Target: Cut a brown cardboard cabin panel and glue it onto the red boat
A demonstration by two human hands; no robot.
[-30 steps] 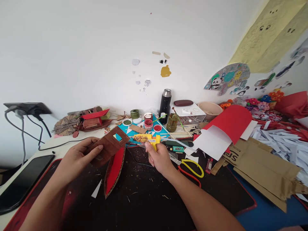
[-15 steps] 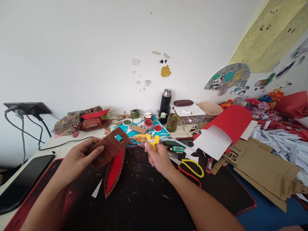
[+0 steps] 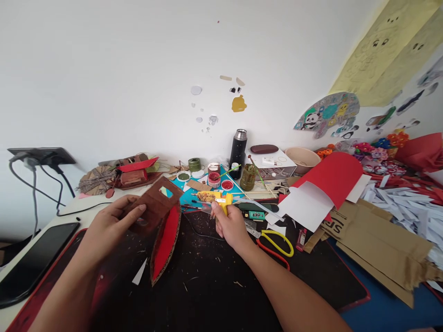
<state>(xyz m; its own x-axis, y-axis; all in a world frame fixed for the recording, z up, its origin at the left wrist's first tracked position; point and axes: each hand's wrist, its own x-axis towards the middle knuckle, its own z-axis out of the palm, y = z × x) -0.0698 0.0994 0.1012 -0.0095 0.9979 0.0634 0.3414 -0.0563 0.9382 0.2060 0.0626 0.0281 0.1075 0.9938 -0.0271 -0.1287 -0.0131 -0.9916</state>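
Observation:
My left hand (image 3: 119, 219) grips a brown painted cardboard piece (image 3: 157, 203) with a rectangular window cut near its far end. Fingers and thumb pinch its near edge; the piece is tilted. In my right hand (image 3: 230, 226) is a yellow hot glue gun (image 3: 214, 198), its nozzle pointing left towards the cardboard but apart from it. A white glue stick (image 3: 258, 207) sticks out of its back. Below the cardboard lies a boat-shaped cardboard hull (image 3: 168, 246) with a red inside, on the black mat (image 3: 207, 295).
Scissors (image 3: 277, 244) with yellow and red handles lie right of my right hand. Behind are paint pots (image 3: 213, 177), a murky jar (image 3: 248, 177) and a black flask (image 3: 238, 150). A phone (image 3: 34, 263) lies left, a finished-looking model boat (image 3: 134, 177) behind it, cardboard sheets (image 3: 384, 249) right.
The glue gun has moved slightly right, away from the cardboard piece. My left hand has shifted the piece a little left and tilted it differently.

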